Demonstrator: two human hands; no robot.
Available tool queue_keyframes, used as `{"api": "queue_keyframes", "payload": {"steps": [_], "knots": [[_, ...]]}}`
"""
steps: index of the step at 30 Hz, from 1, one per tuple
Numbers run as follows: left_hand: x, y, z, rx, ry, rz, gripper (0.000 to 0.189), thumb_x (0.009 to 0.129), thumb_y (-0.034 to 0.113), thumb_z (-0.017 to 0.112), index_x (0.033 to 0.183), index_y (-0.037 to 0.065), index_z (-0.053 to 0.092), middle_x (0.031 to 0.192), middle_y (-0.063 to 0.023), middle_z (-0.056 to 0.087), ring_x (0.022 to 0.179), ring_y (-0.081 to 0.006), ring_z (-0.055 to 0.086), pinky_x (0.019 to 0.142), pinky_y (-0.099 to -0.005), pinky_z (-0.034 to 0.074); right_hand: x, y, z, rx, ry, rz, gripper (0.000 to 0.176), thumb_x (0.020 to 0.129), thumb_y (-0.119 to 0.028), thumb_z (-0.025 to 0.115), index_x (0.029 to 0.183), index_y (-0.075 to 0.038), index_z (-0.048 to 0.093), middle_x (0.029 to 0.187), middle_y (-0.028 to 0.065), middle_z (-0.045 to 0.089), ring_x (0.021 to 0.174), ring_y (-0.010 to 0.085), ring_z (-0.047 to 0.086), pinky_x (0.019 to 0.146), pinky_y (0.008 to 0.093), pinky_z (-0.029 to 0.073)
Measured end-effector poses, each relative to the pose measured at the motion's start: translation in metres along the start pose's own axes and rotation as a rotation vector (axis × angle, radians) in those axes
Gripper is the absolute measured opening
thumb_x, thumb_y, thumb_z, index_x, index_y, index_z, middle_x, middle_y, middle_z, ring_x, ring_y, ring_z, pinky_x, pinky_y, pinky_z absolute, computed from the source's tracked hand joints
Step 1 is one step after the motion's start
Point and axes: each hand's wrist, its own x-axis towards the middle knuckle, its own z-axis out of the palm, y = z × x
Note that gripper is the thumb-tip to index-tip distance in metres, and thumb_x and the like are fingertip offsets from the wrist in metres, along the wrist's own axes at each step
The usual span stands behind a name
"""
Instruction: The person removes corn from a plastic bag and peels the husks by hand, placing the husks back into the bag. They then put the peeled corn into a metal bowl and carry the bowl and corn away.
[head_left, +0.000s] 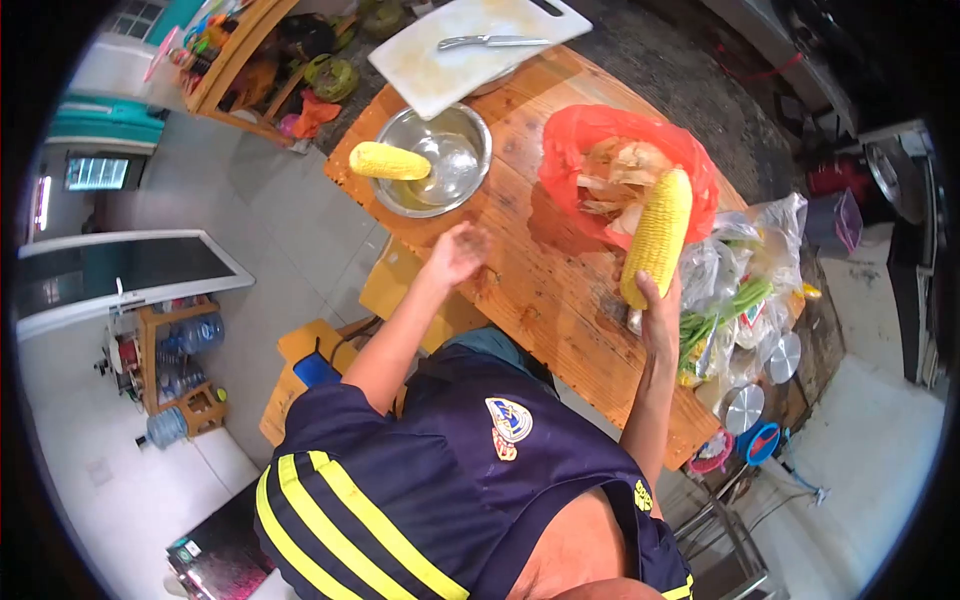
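My right hand point(660, 305) is closed round the lower end of a peeled yellow corn cob point(658, 235), which stands out above the fingers. Behind the cob, a red plastic bag point(565, 150) lies open with pale corn husks point(625, 175) inside. My left hand point(461, 253) is over the near edge of the wooden table, slightly blurred, fingers loosely bent and apart, holding nothing. Beyond it, a second peeled cob point(388, 161) rests in a metal bowl point(455, 203), one end sticking out over the left rim.
A white cutting board point(420, 65) with a knife point(492, 41) on it lies behind the bowl. Clear plastic bags point(765, 235) and green vegetables point(735, 305) crowd the table's right side. Yellow stools point(410, 285) stand at the near left, below the wooden table point(515, 160).
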Motion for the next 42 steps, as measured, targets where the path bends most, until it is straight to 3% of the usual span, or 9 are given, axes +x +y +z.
{"api": "queue_keyframes", "payload": {"steps": [2, 4, 6, 11, 19, 22, 23, 27, 42], "knots": [[-0.003, 0.005, 0.007, 0.147, 0.264, 0.283, 0.017, 0.083, 0.021, 0.068, 0.093, 0.009, 0.061, 0.092, -0.0076, 0.066, 0.087, -0.0228, 0.063, 0.085, -0.0378, 0.053, -0.010, -0.008, -0.002, 0.036, 0.027, 0.084, 0.062, 0.079, -0.027, 0.072, 0.127, 0.000, 0.044, 0.102, 0.0136, 0.062, 0.085, 0.0223, 0.065, 0.073, 0.0336, 0.054], [0.002, 0.019, -0.010, 0.185, 0.335, 0.410, 0.017, 0.083, 0.020, 0.069, 0.095, 0.010, 0.061, 0.092, -0.0064, 0.065, 0.086, -0.0198, 0.063, 0.082, -0.0350, 0.053, -0.020, -0.019, -0.010, 0.096, 0.005, 0.197, 0.068, 0.076, -0.019, 0.074, 0.134, 0.000, 0.042, 0.116, 0.0105, 0.058, 0.103, 0.0191, 0.058, 0.089, 0.0335, 0.047], [-0.004, 0.029, -0.011, 0.199, 0.232, 0.534, 0.023, 0.083, 0.020, 0.070, 0.101, 0.009, 0.060, 0.098, -0.0068, 0.064, 0.091, -0.0178, 0.061, 0.082, -0.0301, 0.052, -0.027, -0.027, -0.017, 0.053, 0.045, 0.230, 0.068, 0.077, -0.020, 0.074, 0.133, 0.000, 0.043, 0.115, 0.0103, 0.058, 0.102, 0.0186, 0.058, 0.089, 0.0331, 0.047], [0.006, 0.033, 0.004, 0.039, 0.532, 0.616, 0.033, 0.083, 0.016, 0.070, 0.111, 0.004, 0.057, 0.101, -0.0080, 0.062, 0.089, -0.0182, 0.061, 0.076, -0.0276, 0.054, -0.037, -0.052, -0.033, 0.028, 0.107, 0.267, 0.071, 0.076, -0.025, 0.076, 0.133, 0.000, 0.044, 0.117, 0.0104, 0.058, 0.106, 0.0172, 0.055, 0.093, 0.0329, 0.044], [0.038, 0.078, -0.066, 0.280, 0.345, 0.637, 0.029, 0.087, 0.018, 0.059, 0.107, -0.003, 0.057, 0.107, -0.0118, 0.060, 0.096, -0.0245, 0.059, 0.081, -0.0347, 0.057, -0.065, -0.053, -0.045, -0.100, 0.237, 0.232, 0.077, 0.076, -0.029, 0.079, 0.136, 0.001, 0.042, 0.122, 0.0103, 0.056, 0.110, 0.0188, 0.053, 0.097, 0.0332, 0.041], [0.017, 0.077, -0.062, 1.354, 0.101, 0.891, 0.029, 0.092, 0.009, 0.053, 0.120, 0.001, 0.048, 0.115, -0.0147, 0.054, 0.105, -0.0209, 0.055, 0.091, -0.0296, 0.050, -0.081, -0.053, -0.043, -0.034, 0.248, 0.159, 0.080, 0.074, -0.032, 0.081, 0.136, 0.000, 0.042, 0.123, 0.0109, 0.056, 0.112, 0.0182, 0.053, 0.097, 0.0340, 0.042], [0.015, 0.083, -0.056, 1.473, 0.103, 0.914, 0.029, 0.092, 0.010, 0.053, 0.119, 0.001, 0.049, 0.115, -0.0145, 0.054, 0.105, -0.0207, 0.055, 0.091, -0.0297, 0.050, -0.087, -0.051, -0.046, -0.025, 0.238, 0.114, 0.082, 0.074, -0.031, 0.081, 0.138, 0.001, 0.040, 0.127, 0.0116, 0.054, 0.116, 0.0193, 0.051, 0.100, 0.0342, 0.040], [0.006, 0.070, -0.012, 0.828, 0.352, 0.461, 0.029, 0.091, 0.010, 0.054, 0.118, 0.001, 0.049, 0.114, -0.0135, 0.055, 0.104, -0.0203, 0.055, 0.091, -0.0300, 0.049, -0.127, -0.059, -0.052, -0.031, 0.252, -0.024, 0.086, 0.073, -0.030, 0.081, 0.139, 0.004, 0.037, 0.130, 0.0158, 0.052, 0.121, 0.0229, 0.048, 0.102, 0.0362, 0.039], [-0.171, -0.131, 0.050, 1.331, 0.162, 0.302, 0.029, 0.089, 0.012, 0.057, 0.115, 0.000, 0.052, 0.111, -0.0100, 0.056, 0.101, -0.0185, 0.055, 0.090, -0.0311, 0.046, -0.442, -0.015, -0.201, 0.079, 0.611, -0.124, 0.078, 0.077, -0.032, 0.078, 0.137, 0.001, 0.040, 0.124, 0.0096, 0.055, 0.115, 0.0178, 0.050, 0.099, 0.0329, 0.040]]}}
